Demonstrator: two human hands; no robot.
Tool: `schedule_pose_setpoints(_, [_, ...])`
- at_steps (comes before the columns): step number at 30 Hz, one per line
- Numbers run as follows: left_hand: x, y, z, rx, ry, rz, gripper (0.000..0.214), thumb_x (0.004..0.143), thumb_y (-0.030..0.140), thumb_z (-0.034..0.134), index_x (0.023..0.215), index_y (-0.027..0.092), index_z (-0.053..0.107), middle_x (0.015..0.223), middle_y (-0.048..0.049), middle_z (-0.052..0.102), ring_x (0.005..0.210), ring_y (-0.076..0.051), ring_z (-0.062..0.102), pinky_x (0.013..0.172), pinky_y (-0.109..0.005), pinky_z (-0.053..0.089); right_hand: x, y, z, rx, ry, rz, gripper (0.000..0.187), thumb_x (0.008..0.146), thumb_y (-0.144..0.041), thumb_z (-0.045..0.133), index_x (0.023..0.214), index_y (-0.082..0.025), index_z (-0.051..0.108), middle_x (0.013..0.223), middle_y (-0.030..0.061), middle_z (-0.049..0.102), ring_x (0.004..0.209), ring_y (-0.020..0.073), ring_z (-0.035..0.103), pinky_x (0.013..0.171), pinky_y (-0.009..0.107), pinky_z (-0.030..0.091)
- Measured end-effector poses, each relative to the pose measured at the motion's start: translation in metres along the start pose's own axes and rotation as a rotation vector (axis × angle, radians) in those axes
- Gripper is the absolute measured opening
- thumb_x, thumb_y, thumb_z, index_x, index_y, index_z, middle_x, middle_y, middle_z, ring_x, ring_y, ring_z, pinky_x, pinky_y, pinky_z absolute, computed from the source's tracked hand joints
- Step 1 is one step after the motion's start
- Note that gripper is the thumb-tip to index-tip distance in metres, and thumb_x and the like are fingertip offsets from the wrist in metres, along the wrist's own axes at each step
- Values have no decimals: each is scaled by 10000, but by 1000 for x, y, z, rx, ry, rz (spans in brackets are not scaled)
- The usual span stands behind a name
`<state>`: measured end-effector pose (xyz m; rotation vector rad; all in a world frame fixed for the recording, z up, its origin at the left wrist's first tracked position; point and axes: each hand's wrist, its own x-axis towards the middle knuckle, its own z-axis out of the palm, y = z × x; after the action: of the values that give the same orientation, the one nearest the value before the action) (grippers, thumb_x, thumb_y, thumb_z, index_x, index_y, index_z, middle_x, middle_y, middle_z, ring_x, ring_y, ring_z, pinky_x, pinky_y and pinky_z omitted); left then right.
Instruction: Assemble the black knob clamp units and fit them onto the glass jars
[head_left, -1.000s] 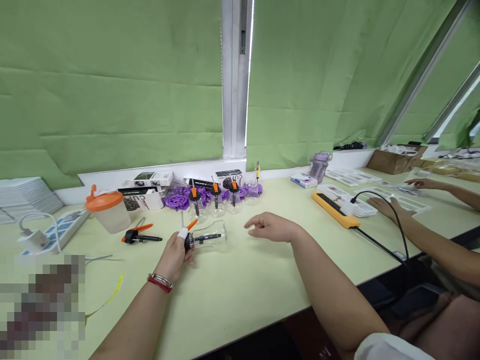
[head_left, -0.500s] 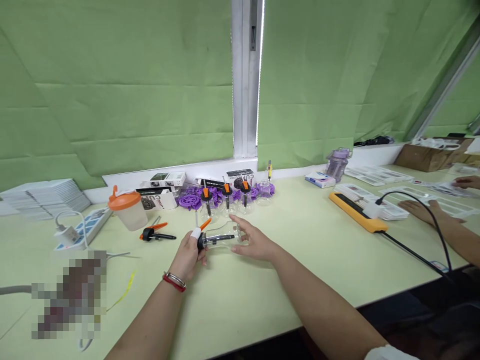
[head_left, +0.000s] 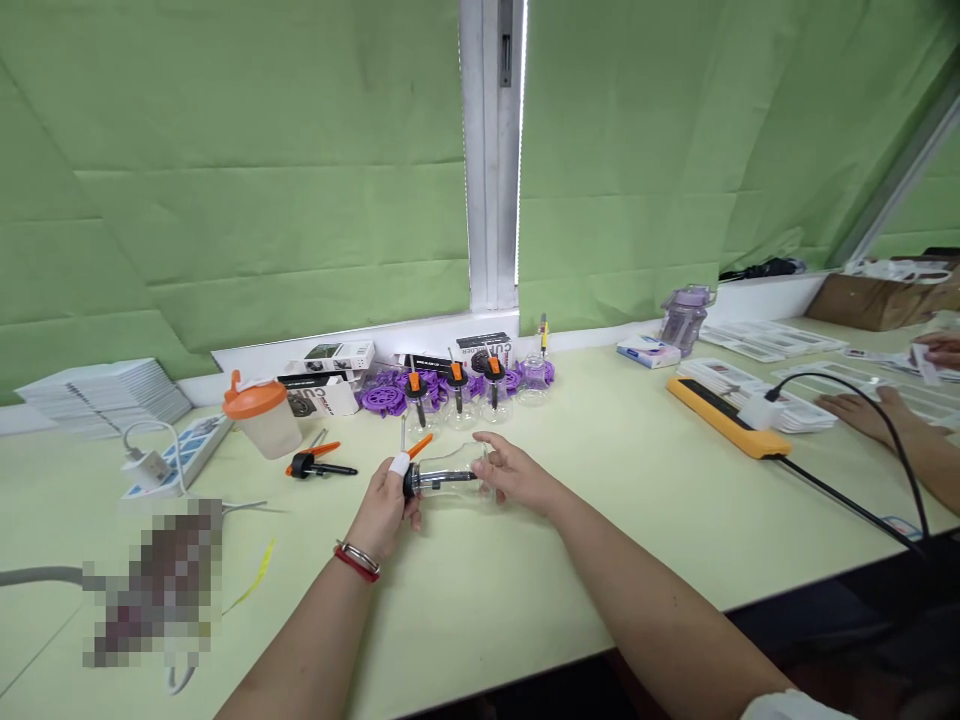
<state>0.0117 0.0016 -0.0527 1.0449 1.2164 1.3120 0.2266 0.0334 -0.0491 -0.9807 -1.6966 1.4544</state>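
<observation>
A clear glass bottle (head_left: 454, 466) lies sideways between my hands, just above the table. Its black cap with an orange lever (head_left: 421, 445) is gripped by my left hand (head_left: 381, 508), which has a white covering on the thumb. A black tube runs inside the glass. My right hand (head_left: 523, 478) curls its fingers around the bottle's base end. Another black cap with an orange lever (head_left: 304, 465) lies loose on the table to the left. Behind my hands stand three similar bottles with black-and-orange tops (head_left: 457, 395).
Purple pieces (head_left: 384, 393) and boxes (head_left: 330, 393) line the wall. An orange-lidded cup (head_left: 262, 420) and a white power strip (head_left: 184, 455) stand left. To the right are a yellow power strip (head_left: 724, 415), a purple bottle (head_left: 684, 318) and another person's hand (head_left: 874, 412).
My right hand has closed in on the bottle's base, its fingers now around the glass. The left hand keeps hold of the cap. The camera view has shifted slightly.
</observation>
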Motion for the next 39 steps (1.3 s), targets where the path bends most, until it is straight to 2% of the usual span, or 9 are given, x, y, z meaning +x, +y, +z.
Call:
schedule_pose_setpoints(5, [1, 0, -2, -6, 26, 18, 370, 820, 552, 464, 793, 185, 488, 557, 38, 529, 329, -59, 321, 330, -230, 380, -5, -1, -4, -49, -48, -165, 848, 700, -397, 747, 1424, -356, 307, 1399, 112, 334, 970, 163, 524, 736, 275, 481])
schedule_pose_setpoints(14, [-5, 5, 5, 44, 8, 64, 344, 825, 541, 462, 759, 204, 439, 535, 51, 504, 333, -66, 324, 319, -225, 371, 5, 10, 3, 91, -33, 66, 723, 828, -694, 380, 1336, -182, 424, 783, 48, 576, 509, 125, 570, 391, 208, 374])
schedule_pose_setpoints(17, [-3, 3, 2, 33, 25, 49, 346, 822, 544, 464, 781, 200, 453, 529, 52, 504, 332, -65, 314, 314, -226, 365, 2, 8, 3, 106, -48, 19, 748, 831, -673, 411, 1416, -215, 327, 1075, 132, 577, 743, 157, 607, 522, 239, 473])
schedule_pose_setpoints(21, [1, 0, -2, 3, 48, 56, 365, 826, 559, 438, 772, 199, 453, 540, 46, 519, 323, -61, 306, 306, -223, 346, -3, 1, 5, 24, -50, -195, 856, 741, -473, 693, 1452, -342, 236, 1422, 107, 320, 967, 148, 532, 763, 283, 486])
schedule_pose_setpoints(26, [-3, 4, 3, 35, 49, 107, 345, 832, 543, 441, 769, 204, 444, 540, 61, 496, 331, -62, 324, 309, -213, 339, 2, 5, 11, 70, -4, -49, 710, 817, -613, 507, 1402, -259, 316, 950, 56, 579, 568, 96, 569, 459, 207, 420])
schedule_pose_setpoints(29, [-6, 5, 5, 50, 34, 94, 338, 830, 536, 449, 768, 204, 444, 529, 70, 478, 329, -59, 326, 314, -206, 335, 4, 10, 10, 78, -4, 43, 718, 841, -703, 321, 1332, -183, 397, 704, 20, 572, 443, 102, 524, 380, 196, 346])
schedule_pose_setpoints(32, [-4, 4, 4, 28, 50, 74, 345, 829, 540, 449, 771, 200, 453, 531, 67, 487, 325, -57, 321, 311, -205, 330, 1, 8, 8, 78, -18, 3, 751, 841, -695, 343, 1409, -205, 306, 978, 116, 597, 625, 137, 589, 462, 230, 431])
schedule_pose_setpoints(35, [-2, 3, 1, -1, 66, 69, 364, 828, 560, 443, 783, 199, 460, 533, 61, 499, 322, -58, 309, 301, -210, 329, -4, 2, 10, -30, 9, -172, 789, 810, -581, 550, 1461, -317, 191, 1347, 129, 388, 867, 154, 547, 658, 287, 491])
schedule_pose_setpoints(39, [-1, 2, 1, -3, 60, 61, 390, 817, 587, 445, 769, 199, 453, 517, 59, 498, 314, -61, 310, 290, -210, 313, -5, -1, 16, -171, 56, -264, 669, 857, -517, 514, 1430, -297, 249, 1228, 90, 433, 755, 117, 490, 699, 302, 455])
